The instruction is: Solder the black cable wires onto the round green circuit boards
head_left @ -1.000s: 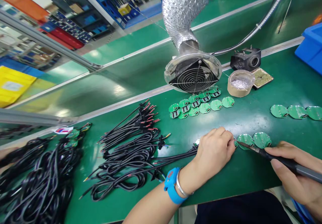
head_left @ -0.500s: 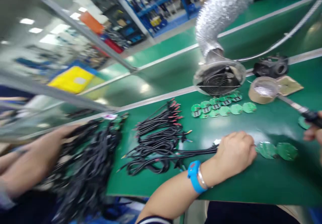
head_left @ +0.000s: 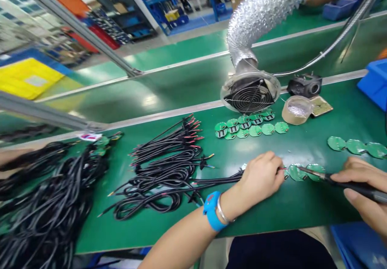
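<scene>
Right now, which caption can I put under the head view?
Left hand holding a red wire, right hand a soldering iron, its tip over round green boards.

Bright, even light leaves pale glare on the green tabletop (head_left: 229, 156), while the background looks slightly blurred.

The soldering iron (head_left: 359, 188) has left the tape roll (head_left: 294, 116) — its tip now meets the green boards (head_left: 296, 175) nearer the surface's (head_left: 272, 216) front edge.
</scene>
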Tool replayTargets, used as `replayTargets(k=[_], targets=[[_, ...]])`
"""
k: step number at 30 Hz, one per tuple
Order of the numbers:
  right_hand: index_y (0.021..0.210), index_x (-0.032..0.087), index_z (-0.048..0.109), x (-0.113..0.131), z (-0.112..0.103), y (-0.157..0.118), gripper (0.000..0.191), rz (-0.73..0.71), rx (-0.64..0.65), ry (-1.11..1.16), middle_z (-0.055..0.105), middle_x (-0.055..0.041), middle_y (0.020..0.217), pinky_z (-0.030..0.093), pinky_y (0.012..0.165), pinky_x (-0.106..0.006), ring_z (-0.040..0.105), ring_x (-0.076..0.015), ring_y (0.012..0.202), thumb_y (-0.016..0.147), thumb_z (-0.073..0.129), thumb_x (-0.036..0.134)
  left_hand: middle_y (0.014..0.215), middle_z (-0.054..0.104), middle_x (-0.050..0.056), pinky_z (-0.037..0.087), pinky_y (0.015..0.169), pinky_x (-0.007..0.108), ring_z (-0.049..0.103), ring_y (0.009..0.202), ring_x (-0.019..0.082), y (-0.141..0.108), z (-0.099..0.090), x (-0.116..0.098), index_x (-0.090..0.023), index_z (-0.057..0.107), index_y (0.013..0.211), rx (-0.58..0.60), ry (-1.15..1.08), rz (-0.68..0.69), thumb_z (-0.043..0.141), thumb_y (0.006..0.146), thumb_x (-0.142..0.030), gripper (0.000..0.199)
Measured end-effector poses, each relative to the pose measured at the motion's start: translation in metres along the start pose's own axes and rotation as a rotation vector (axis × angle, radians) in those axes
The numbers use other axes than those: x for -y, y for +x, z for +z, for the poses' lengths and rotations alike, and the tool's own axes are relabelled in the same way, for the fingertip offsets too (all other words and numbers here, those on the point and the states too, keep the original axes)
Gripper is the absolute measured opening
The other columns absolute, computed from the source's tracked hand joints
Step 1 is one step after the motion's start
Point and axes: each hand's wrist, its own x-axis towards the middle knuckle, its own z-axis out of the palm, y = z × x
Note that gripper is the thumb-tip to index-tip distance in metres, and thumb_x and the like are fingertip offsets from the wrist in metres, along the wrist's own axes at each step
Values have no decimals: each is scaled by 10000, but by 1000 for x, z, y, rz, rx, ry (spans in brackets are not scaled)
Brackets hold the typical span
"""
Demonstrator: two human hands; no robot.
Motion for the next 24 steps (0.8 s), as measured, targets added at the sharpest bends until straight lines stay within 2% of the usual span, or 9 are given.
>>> replayTargets(k=[2, 4, 10, 14, 20, 24], targets=[[957, 225, 679, 2, -2, 6, 173, -90, 135, 107, 597, -23, 687, 443, 534, -340, 563, -180, 590, 828, 581, 166, 895, 655, 38, 535, 767, 309, 633, 828, 193, 0, 1, -1, -184, 679, 936, 0, -6, -6, 569, 905, -234, 125], [970, 205, 670, 2, 0, 11, 196, -137, 187, 175, 595, -23, 693, 404, 509, -321, 531, -162, 569, 822, 559, 142, 890, 651, 34, 532, 762, 308, 630, 822, 190, -1, 0, -2, -185, 679, 935, -5, -4, -13, 567, 905, -228, 123], [927, 220, 681, 6, 17, 13, 199, -50, 144, 240, 593, -7, 702, 360, 558, -317, 487, -135, 578, 839, 525, 134, 892, 646, 34, 533, 752, 315, 626, 811, 190, -1, 0, -3, -186, 678, 933, -10, -1, -24, 575, 898, -221, 114], [896, 224, 689, 7, 22, 12, 182, -32, 146, 228, 581, -2, 679, 341, 551, -317, 478, -130, 566, 840, 530, 155, 889, 641, 32, 531, 743, 307, 622, 806, 185, -2, 0, -2, -192, 675, 940, -9, 5, -26, 574, 900, -227, 114], [906, 229, 676, 5, 17, 18, 196, -48, 158, 206, 584, -2, 694, 340, 544, -323, 476, -131, 567, 837, 519, 133, 893, 640, 37, 535, 738, 313, 621, 805, 188, -3, 1, -1, -191, 672, 947, -8, -5, -16, 575, 903, -236, 116], [910, 228, 679, 0, 8, 23, 165, -140, 212, 162, 619, -21, 725, 404, 551, -333, 530, -154, 592, 821, 557, 162, 904, 648, 43, 542, 750, 319, 631, 824, 199, -3, -1, -5, -183, 673, 944, 0, 18, -26, 572, 905, -231, 118]])
